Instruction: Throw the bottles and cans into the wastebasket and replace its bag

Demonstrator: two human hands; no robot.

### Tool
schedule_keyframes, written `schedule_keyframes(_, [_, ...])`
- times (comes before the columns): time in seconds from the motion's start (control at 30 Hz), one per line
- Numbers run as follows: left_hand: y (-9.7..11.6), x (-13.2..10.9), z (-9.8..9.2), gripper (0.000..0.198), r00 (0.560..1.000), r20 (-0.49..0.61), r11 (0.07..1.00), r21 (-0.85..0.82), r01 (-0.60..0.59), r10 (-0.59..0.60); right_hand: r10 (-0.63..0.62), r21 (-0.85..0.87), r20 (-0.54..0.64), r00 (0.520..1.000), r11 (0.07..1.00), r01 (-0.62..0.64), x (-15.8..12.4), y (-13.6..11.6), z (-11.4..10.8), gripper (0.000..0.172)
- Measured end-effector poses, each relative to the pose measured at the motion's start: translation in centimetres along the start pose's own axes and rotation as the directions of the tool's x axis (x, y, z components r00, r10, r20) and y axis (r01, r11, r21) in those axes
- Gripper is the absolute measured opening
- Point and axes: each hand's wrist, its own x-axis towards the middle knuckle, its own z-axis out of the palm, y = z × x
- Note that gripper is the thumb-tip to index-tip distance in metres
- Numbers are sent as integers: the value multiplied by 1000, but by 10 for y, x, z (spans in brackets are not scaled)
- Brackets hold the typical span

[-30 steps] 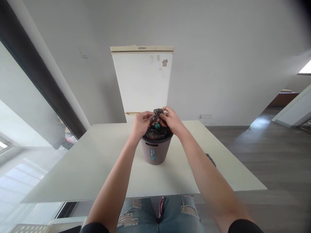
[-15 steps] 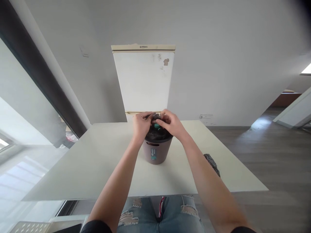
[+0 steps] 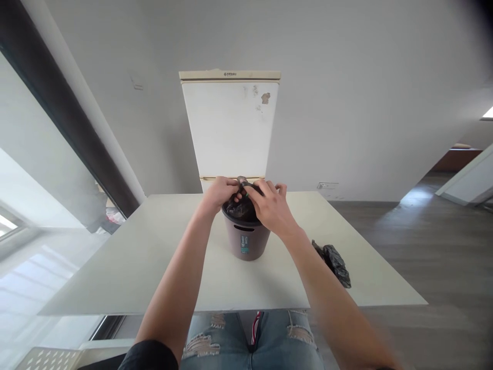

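Note:
A mauve trash can [image 3: 249,241] with a dark rim and a teal label stands upright on the white table. Inside it sits a black plastic garbage bag [image 3: 242,209], its top gathered up above the rim. My left hand [image 3: 222,194] pinches the bag's gathered top from the left. From the right, my right hand [image 3: 269,205] grips the same bunched plastic, fingers bent over it. The can's contents are mostly covered by the bag and my fingers.
A crumpled black plastic bag [image 3: 334,263] lies on the white table [image 3: 162,257], right of my right forearm. Behind the table's far edge stands a white refrigerator [image 3: 231,128] against the grey wall. A perforated pale surface [image 3: 48,359] shows at the lower left.
My hands have shifted over the bag's top, and my right hand now curls across it. The green object seen inside is now nearly covered. More of the loose bag shows.

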Motion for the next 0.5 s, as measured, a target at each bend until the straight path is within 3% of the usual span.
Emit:
schedule_keyframes(0.1, [13,1,-8,17,989,147,987,163,-1,-23,-14,33,-4,1000,999,15,8,7,1,33])
schedule_keyframes(0.27, [24,-2,-5,13,986,159,962,258,-89,49,27,139,56,998,990,-35,24,18,1,21])
schedule_keyframes(0.33, [21,-1,-4,7,988,110,974,188,-127,107,54,209,75,996,976,-68,28,22,-3,20])
schedule_keyframes(0.5, [2,6,-7,24,979,-161,992,16,-122,123,148,393,49,988,906,-155,29,38,-10,18])
